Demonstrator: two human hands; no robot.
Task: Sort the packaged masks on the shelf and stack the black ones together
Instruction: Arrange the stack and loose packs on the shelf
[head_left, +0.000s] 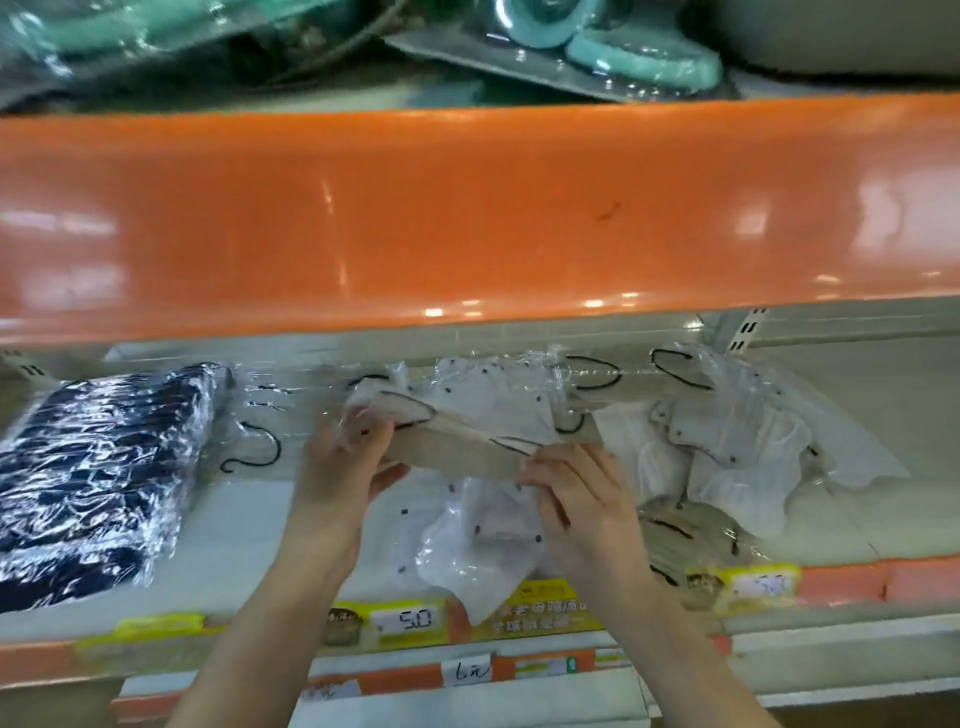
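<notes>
A stack of black packaged masks (98, 478) lies at the left of the shelf (244, 540). My left hand (345, 457) and my right hand (576, 499) together grip a bundle of beige and white packaged masks (467, 415), held level above the shelf at its middle. The left hand pinches the bundle's left end, the right hand holds its lower right edge. A white packaged mask (483, 545) lies under the bundle near the front edge. More white and beige packaged masks (727, 457) lie loose in a heap on the right.
The orange edge of the upper shelf (467, 208) hangs low over the work area. Teal packaged goods (623, 52) sit on that upper shelf. Yellow price labels (410, 621) run along the shelf's front edge. Bare shelf shows between the black stack and my left hand.
</notes>
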